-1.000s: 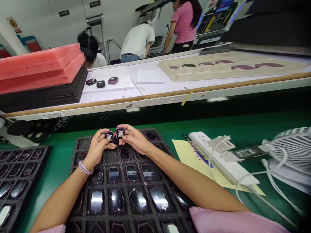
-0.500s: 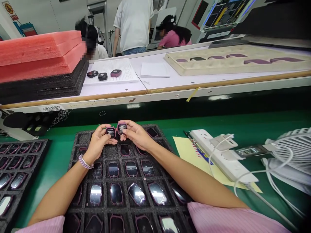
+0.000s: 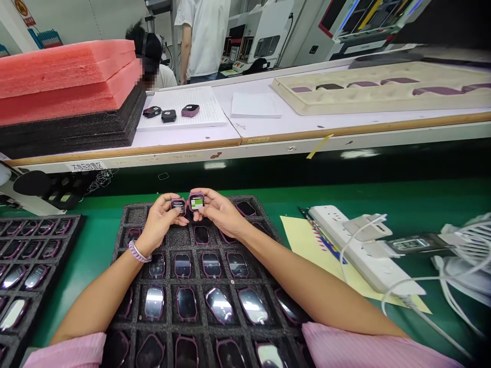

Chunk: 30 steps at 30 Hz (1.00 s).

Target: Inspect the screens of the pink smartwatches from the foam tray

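Observation:
My left hand (image 3: pixel 163 220) grips a purple-framed watch (image 3: pixel 178 205) whose dark screen shows white text, the thumb lying on its face. Close beside it, my right hand (image 3: pixel 218 212) pinches a second purple watch (image 3: pixel 197 201) with green and white on its lit screen; the thumb touches its lower edge. Both watches are held upright over the far part of a black foam tray (image 3: pixel 132 215). Rows of purple-framed watches lie in the tray's compartments, such as one watch (image 3: pixel 201 235) just below my hands.
Another foam tray (image 3: pixel 42 266) of watches is at left. To the right are yellow paper (image 3: pixel 293 230), pens, a white power strip (image 3: pixel 368 260) and cables. A raised shelf (image 3: pixel 192 140) carries pink foam (image 3: pixel 65 71), three small devices on paper and a beige tray (image 3: pixel 284 94). People are beyond.
The right watch's screen has changed from white text to a green and white display. The view has shifted slightly, and a person in pink at the back is out of sight.

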Tool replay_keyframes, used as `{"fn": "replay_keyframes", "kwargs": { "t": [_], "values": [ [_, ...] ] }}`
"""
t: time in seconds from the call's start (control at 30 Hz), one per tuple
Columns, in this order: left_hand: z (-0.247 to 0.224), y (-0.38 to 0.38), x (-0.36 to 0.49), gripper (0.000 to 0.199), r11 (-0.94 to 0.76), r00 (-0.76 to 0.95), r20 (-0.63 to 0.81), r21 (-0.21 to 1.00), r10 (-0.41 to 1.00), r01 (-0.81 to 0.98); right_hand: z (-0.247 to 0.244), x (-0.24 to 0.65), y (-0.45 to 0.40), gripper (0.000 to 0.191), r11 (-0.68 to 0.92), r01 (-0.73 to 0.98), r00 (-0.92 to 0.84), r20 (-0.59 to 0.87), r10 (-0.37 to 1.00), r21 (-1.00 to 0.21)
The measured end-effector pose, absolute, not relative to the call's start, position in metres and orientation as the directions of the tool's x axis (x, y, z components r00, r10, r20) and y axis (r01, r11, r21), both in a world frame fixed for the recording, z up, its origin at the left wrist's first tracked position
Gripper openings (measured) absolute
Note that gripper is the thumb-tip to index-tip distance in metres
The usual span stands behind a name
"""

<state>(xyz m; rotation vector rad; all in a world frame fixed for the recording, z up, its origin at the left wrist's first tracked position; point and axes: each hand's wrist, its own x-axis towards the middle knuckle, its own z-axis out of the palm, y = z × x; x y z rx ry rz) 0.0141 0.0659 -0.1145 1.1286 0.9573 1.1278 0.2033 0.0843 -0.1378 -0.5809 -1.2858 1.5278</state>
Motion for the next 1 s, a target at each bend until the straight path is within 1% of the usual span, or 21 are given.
{"fn": "replay_keyframes", "kwargs": {
  "t": [0.37,0.47,0.53,0.57,0.67,1.0],
  "values": [
    [-0.1157,0.0651,0.0146,0.054,0.044,0.218,0.004,0.976,0.976,-0.215,-0.1379,0.2029,0.0846,0.051,0.069,-0.391,-0.362,0.222,0.905,-0.918],
    [-0.1148,0.0647,0.0149,0.050,0.070,0.208,-0.027,0.977,0.978,-0.203,-0.1396,0.2016,0.0852,0.042,0.062,-0.385,-0.330,0.200,0.923,-0.921],
    [-0.1133,0.0642,0.0151,0.045,0.109,0.209,-0.064,0.972,0.976,-0.210,-0.1403,0.2013,0.0858,0.035,0.014,-0.399,-0.319,0.153,0.935,-0.917],
    [-0.1126,0.0639,0.0151,0.045,0.125,0.214,-0.077,0.968,0.974,-0.218,-0.1403,0.2013,0.0860,0.034,-0.013,-0.413,-0.318,0.131,0.939,-0.910],
    [-0.1114,0.0630,0.0148,0.043,0.135,0.227,-0.081,0.963,0.970,-0.234,-0.1391,0.2015,0.0859,0.037,-0.051,-0.439,-0.323,0.105,0.941,-0.897],
    [-0.1144,0.0624,0.0137,0.042,0.115,0.235,-0.060,0.968,0.970,-0.225,-0.1407,0.1997,0.0831,0.047,-0.016,-0.383,-0.302,0.109,0.947,-0.924]
  ]
}}
